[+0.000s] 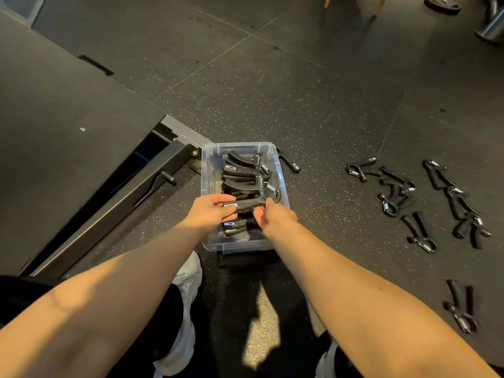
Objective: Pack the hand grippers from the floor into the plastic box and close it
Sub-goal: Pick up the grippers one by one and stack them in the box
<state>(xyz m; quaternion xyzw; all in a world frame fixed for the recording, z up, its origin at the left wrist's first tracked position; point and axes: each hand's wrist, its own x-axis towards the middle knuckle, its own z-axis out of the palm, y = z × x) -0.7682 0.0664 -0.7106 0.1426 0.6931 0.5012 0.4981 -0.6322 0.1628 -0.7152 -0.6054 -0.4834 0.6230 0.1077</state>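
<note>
Gripper (245, 205) in hand: I hold it level over the near half of the box (282, 184), its handle lying crosswise. My left hand (210, 212) pinches the labelled handle end between thumb and fingers. My right hand (274, 218) has its fingers curled round the spring end.

Box contents: a row (240, 175) of grippers on edge, running from the far wall to the middle, with more lying under my hands at the near end.

Judgement: set this one on edge against the row, spring towards the right wall like the others. Seat it below the rim so a lid can shut.

Lid not identified. A dark slab (245, 259) shows under the box's near edge; I cannot tell what it is.

Outstanding: a stray (290, 164) just beyond the box's far right corner, and a scatter (409, 192) lying well to the right.

Floor (313, 105): dark speckled rubber tiles. Left of the box stands a black platform (68, 118) on a metal frame.
</note>
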